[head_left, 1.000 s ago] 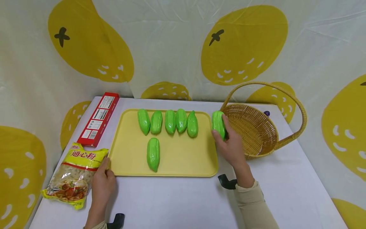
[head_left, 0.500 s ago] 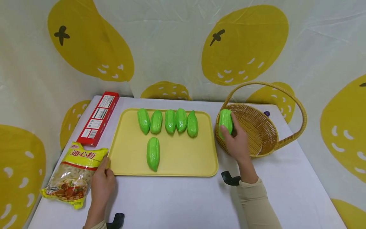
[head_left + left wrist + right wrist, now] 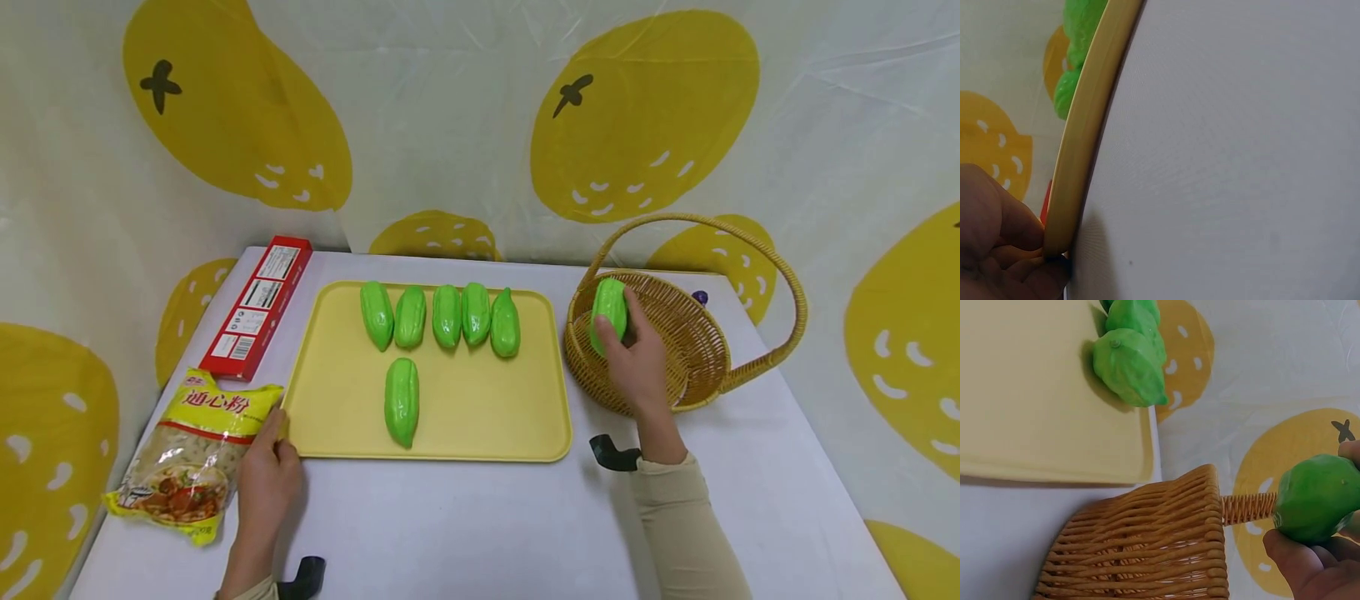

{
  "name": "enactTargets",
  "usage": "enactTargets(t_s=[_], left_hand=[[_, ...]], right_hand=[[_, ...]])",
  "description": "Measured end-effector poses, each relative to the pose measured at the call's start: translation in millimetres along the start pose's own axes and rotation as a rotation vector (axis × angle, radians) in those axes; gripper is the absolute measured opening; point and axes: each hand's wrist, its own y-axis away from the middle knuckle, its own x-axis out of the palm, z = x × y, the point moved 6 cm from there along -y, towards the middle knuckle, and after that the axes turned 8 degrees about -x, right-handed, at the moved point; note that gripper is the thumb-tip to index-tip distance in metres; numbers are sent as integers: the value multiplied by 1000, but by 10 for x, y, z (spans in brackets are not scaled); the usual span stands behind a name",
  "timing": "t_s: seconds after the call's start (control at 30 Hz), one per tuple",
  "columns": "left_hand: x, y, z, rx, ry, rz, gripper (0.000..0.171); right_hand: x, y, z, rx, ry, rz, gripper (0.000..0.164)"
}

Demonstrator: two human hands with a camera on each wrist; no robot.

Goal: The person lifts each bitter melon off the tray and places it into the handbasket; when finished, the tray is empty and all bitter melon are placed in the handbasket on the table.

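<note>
Head view, right hand: the right hand [image 3: 637, 358] has thumb and fingers curled round a ridged green fruit [image 3: 609, 312], gripping it firmly from the side.
Held fruit: over the left part of the wicker basket [image 3: 686, 325], whose arched handle rises above the rim; the basket stands towards the table's right rear corner.
Left hand: the left hand [image 3: 270, 471] grips the near left corner of the yellow tray [image 3: 487, 417], just beside the pasta bag [image 3: 191, 458].
On the tray: a row of five green fruits [image 3: 447, 317] lies along the far edge; a single green fruit [image 3: 402, 404] lies nearer the front edge, left of the middle.
Table's left edge: the pasta bag lies along it, its top by the near end of a red box [image 3: 258, 308], which reaches towards the left rear corner.
Behind the basket: a small purple object [image 3: 700, 297], partly hidden by the rim.
Left wrist view: fingers pinch the tray's corner, with green fruits showing beyond its rim.
Right wrist view: thumb and fingers clasp the held fruit near the basket's rim; the tray's corner lies near the basket.
</note>
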Motion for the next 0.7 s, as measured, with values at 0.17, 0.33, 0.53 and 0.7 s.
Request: enactTargets(t_s=[0.17,0.33,0.53,0.7], left_hand=[[-2,-11,-2,0,-1,8,55],[-11,-4,6,3,-6,-3,55],[-5,-6,16,8,-12,-11,54],[-2,-1,11,0,-10,-17,55]], right_hand=[[-9,-29,-31,40,-5,12,71],[-22,-90,-114,94,-29,30,73],[-51,-140,-188,107,-14,64,73],[-40,-147,-208,113,63,143,72]])
